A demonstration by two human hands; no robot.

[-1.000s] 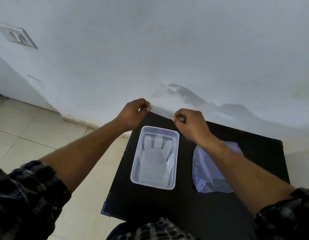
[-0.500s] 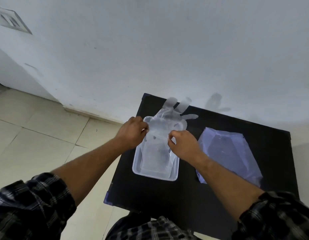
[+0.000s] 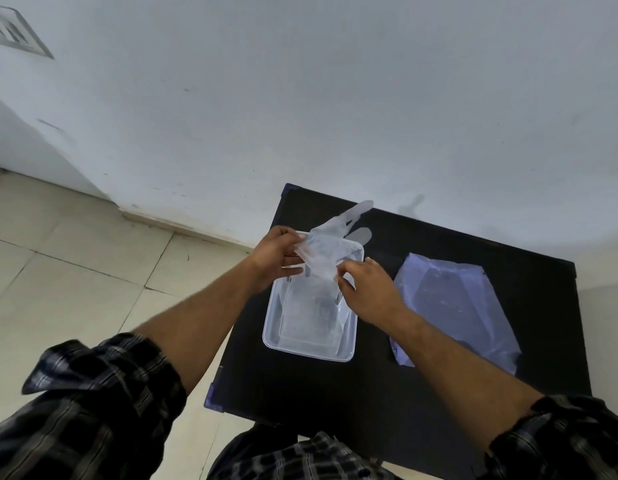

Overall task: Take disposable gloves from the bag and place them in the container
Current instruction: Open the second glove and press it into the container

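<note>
A clear plastic container (image 3: 270, 336) sits on a small black table (image 3: 335, 393), with at least one see-through glove lying flat inside it. Over its far end I hold another thin transparent disposable glove (image 3: 326, 247). My left hand (image 3: 278, 254) pinches the glove's cuff edge on the left, and my right hand (image 3: 371, 289) pinches it on the right. The glove's fingers point away from me past the container's far rim. The crumpled clear bag (image 3: 453, 306) lies flat on the table to the right of the container.
The table stands against a white wall (image 3: 335, 98). Beige floor tiles (image 3: 75, 271) lie to the left. My checked sleeves (image 3: 92, 403) and lap fill the bottom of the view. A wall socket plate (image 3: 13, 32) sits at the upper left.
Both hands have come down from wall height towards me, with the glove stretched between them, to just above the container's far end. The glove now droops and crumples between my fingers.
</note>
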